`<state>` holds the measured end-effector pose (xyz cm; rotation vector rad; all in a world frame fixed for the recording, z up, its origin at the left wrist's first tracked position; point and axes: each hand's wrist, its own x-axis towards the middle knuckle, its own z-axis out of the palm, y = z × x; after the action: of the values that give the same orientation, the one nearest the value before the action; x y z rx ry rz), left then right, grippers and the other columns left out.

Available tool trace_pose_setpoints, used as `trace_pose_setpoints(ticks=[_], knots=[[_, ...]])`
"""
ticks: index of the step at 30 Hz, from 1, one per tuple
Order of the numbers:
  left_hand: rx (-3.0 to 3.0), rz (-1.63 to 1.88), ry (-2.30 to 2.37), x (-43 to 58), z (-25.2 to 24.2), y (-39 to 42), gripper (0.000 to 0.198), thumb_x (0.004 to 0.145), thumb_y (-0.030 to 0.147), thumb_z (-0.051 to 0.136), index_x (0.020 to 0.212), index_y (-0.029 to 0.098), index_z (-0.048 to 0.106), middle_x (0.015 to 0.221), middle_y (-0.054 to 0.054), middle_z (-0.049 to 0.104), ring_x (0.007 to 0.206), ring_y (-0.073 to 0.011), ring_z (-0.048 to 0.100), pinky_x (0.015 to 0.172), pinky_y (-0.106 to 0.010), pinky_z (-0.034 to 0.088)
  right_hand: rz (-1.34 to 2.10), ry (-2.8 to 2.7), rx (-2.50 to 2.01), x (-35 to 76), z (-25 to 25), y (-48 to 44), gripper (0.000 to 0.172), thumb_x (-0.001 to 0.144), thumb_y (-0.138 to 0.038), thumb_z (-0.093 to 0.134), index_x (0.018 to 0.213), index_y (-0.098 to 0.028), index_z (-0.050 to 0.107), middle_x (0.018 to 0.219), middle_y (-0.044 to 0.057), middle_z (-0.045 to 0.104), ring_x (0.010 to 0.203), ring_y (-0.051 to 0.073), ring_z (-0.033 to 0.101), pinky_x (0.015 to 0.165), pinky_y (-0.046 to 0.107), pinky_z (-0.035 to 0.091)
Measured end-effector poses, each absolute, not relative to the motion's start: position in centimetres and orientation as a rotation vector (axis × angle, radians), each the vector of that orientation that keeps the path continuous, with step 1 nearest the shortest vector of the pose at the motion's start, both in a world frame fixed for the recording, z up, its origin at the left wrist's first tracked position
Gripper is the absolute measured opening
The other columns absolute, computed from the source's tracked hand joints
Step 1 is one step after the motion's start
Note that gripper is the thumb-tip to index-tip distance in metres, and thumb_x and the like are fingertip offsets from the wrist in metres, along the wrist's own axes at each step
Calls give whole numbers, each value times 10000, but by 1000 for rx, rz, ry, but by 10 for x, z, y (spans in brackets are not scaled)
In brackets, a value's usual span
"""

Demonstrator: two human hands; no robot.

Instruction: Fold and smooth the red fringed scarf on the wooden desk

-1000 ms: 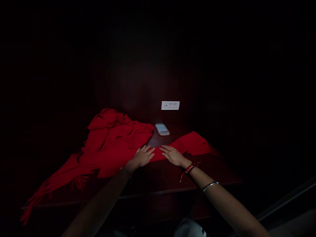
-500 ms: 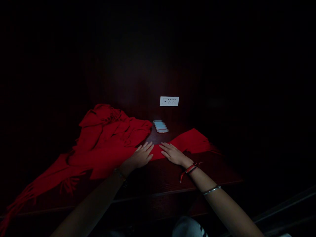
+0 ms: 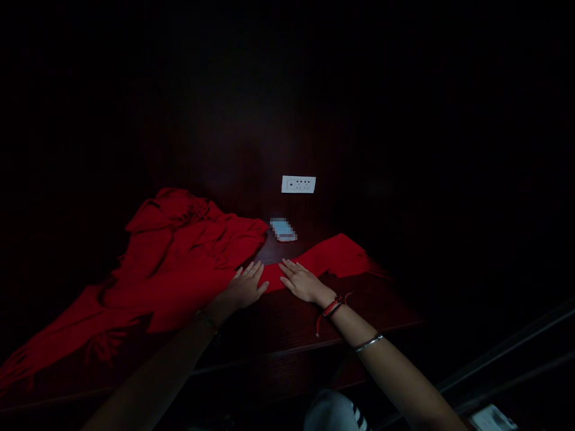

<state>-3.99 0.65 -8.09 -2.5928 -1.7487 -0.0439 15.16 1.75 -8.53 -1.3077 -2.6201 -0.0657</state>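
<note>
A red fringed scarf [image 3: 175, 293] lies across the dark table, bunched in a heap on the left and narrowing to a flat strip that runs to the right. My left hand [image 3: 245, 286] rests palm down on that strip, fingers stretched out, a ring on one finger. Just to its right, my right hand [image 3: 302, 281] lies flat on the same strip, its fingers spread. A short piece of red cloth shows between the two hands. Fringe hangs at the scarf's left end and shows faintly at its right end.
Behind the hands a phone [image 3: 283, 230] with a blurred screen lies on the dark wooden table [image 3: 287, 317]. A white socket panel [image 3: 299, 184] is set in the wall above it. My knee [image 3: 335, 410] shows below the table edge. A pale object [image 3: 494, 417] sits at the lower right.
The whole view has shifted, so the hands, scarf, phone and socket appear slightly further left. Both hands stay flat on the scarf strip, with little movement against it.
</note>
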Motion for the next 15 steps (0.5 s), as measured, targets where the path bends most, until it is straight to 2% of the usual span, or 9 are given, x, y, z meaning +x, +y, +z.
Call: trace_pose_setpoints(ticks=[4,7,10,15], knots=[[-2614,-75,-1736,-41,-83,9,598,840,457,204,1323,105,216,1389,-94,194,1272,-208,153,1006,-397,171,-263,-2506,-1427,173,-76,21,494,878,-370,251,1229,-67,423,1300,158,366,1230,227,268,1017,386,184],[-2617,-96,-1732,-41,-84,9,592,838,460,208,1320,117,226,1387,-91,204,1272,-208,157,1007,-393,168,-386,-2361,-1467,184,-66,21,446,872,-335,284,1204,-93,457,1298,151,371,1229,245,265,1018,432,156],[-2613,-93,-1720,-41,-82,8,589,839,454,207,1321,115,224,1390,-89,193,1273,-205,151,1009,-390,162,-350,-2347,-1401,176,-63,16,445,877,-320,267,1246,-114,406,1329,128,330,1246,228,227,1019,429,158],[-2604,-53,-1748,-39,-78,5,586,843,433,202,1327,102,206,1396,-89,170,1276,-210,135,1012,-397,154,-47,-2690,-1133,152,-77,9,498,888,-390,203,1314,-146,287,1364,99,265,1256,190,203,1016,376,199]])
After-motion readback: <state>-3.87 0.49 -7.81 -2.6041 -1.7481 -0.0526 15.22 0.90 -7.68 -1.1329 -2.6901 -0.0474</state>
